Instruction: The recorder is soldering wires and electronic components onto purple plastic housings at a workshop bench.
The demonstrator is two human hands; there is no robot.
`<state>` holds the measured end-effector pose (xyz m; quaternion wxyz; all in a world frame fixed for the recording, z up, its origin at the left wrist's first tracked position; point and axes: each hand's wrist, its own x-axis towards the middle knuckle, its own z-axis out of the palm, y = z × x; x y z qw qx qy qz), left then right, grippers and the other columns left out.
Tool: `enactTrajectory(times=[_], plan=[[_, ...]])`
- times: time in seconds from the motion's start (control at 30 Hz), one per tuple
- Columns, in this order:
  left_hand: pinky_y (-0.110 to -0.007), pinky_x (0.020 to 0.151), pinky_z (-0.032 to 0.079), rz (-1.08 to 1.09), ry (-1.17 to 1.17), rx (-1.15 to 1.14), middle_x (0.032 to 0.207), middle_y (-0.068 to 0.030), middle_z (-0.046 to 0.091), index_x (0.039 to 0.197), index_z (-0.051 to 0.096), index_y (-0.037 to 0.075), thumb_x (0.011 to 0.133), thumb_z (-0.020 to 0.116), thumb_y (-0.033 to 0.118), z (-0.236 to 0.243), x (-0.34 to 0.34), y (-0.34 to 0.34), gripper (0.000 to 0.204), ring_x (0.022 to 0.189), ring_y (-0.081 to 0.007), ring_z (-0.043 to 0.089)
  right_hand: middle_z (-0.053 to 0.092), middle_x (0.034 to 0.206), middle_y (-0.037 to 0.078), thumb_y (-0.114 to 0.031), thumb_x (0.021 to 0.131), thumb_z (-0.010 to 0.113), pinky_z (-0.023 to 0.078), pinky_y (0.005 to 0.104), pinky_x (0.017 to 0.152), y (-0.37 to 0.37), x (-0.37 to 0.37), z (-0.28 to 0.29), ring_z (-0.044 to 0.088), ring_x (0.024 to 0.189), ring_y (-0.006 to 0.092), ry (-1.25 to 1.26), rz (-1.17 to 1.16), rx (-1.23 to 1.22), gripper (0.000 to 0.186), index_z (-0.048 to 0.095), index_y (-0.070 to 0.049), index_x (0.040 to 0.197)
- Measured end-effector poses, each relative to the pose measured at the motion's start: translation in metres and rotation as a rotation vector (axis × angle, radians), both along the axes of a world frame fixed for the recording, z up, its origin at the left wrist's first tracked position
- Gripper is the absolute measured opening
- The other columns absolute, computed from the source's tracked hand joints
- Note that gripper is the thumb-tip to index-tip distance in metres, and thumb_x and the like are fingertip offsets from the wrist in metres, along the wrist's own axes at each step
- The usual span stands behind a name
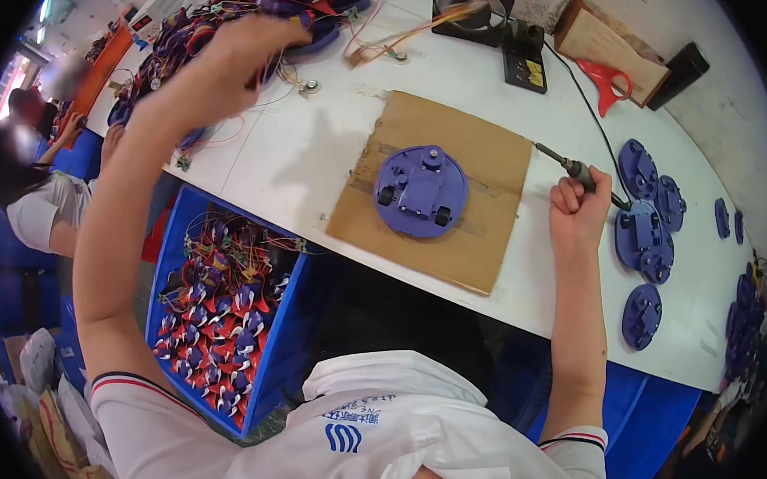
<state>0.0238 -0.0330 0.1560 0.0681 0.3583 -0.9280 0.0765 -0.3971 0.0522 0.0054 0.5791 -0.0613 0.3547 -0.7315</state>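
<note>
My right hand [580, 203] is closed round the grip of a soldering iron [576, 170], its tip pointing up and left past the cardboard's right edge. On the brown cardboard sheet [360, 208] lies a round purple base [421, 193] with two black wheels and a raised middle housing. My left hand [258, 54] stretches to the far left, over a heap of wired purple and red parts [187, 41]. Motion blur smears its fingers, so whether it holds anything cannot be made out.
A blue bin [271, 334] of red, white and purple figures stands below the table's left edge. At the back are a black fan [472, 10], a soldering stand [524, 60] and red-handled scissors [607, 85]. More purple bases [638, 240] lie right. Another person [48, 203] sits left.
</note>
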Motion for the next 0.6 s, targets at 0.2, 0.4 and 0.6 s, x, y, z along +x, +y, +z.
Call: enactTrajectory(times=[0.2,0.4,0.6], plan=[[-0.053,0.12,0.013,0.091,-0.432,-0.087,0.142,-0.0023,0.049,0.131,0.053,0.016,0.078,0.06,-0.006,-0.082,0.047,0.001,0.057,0.141,-0.0213,0.034,0.039,0.054,-0.002,-0.02,0.088,0.057,0.02,0.0229,0.039,-0.001,-0.002,0.0,0.027,0.041,0.0076,-0.018,-0.017,0.012,0.024,0.057,-0.002,0.072],[-0.049,0.119,0.015,0.307,-0.294,-0.026,0.14,-0.0091,0.052,0.119,0.061,0.012,0.075,0.055,-0.014,-0.077,0.05,-0.008,0.052,0.138,-0.0255,0.039,0.039,0.054,-0.002,-0.02,0.088,0.056,0.02,0.0227,0.038,0.0,-0.001,0.0,0.027,0.041,0.0073,-0.028,-0.011,0.023,0.024,0.057,-0.002,0.073],[-0.042,0.101,0.043,-0.078,0.369,0.016,0.12,-0.012,0.061,0.112,0.064,0.006,0.068,0.072,-0.007,-0.11,-0.052,-0.05,0.047,0.116,-0.0329,0.053,0.041,0.057,-0.002,-0.02,0.089,0.052,0.02,0.0229,0.04,0.002,0.003,0.003,0.028,0.042,0.0067,0.008,0.021,0.021,0.02,0.056,-0.003,0.08]])
